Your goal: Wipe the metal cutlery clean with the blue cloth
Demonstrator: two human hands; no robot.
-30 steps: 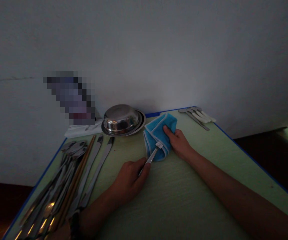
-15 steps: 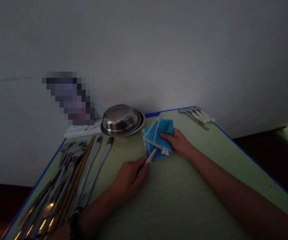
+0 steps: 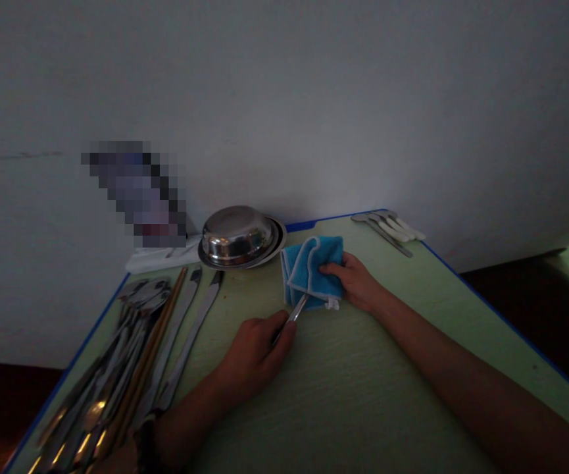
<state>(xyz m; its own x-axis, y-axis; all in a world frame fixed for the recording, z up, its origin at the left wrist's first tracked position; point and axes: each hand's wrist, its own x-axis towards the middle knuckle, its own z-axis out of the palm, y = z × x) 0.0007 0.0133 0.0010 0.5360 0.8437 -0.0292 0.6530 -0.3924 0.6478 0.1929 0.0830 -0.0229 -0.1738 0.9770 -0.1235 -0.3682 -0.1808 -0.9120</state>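
My left hand (image 3: 259, 345) is closed round the handle of a piece of metal cutlery (image 3: 298, 308), which slants up and to the right. Its far end is hidden inside a folded blue cloth (image 3: 321, 266) with pale edging and a small white tag, so its kind does not show. My right hand (image 3: 356, 280) grips that cloth from the right side, thumb on top, pressing it around the cutlery. Both hands are just above the middle of the green table (image 3: 363, 395).
At left lie a pile of spoons and forks (image 3: 131, 322), wooden chopsticks (image 3: 158, 342) and two table knives (image 3: 195, 336). An upturned steel bowl (image 3: 237, 234) stands by the wall. White-handled cutlery (image 3: 395, 230) lies at the far right corner. A blurred-out upright object (image 3: 139, 191) leans back left.
The cloth's folds have shifted: its front flap now lies further over the cutlery and the tag has moved slightly right. My left hand has barely moved.
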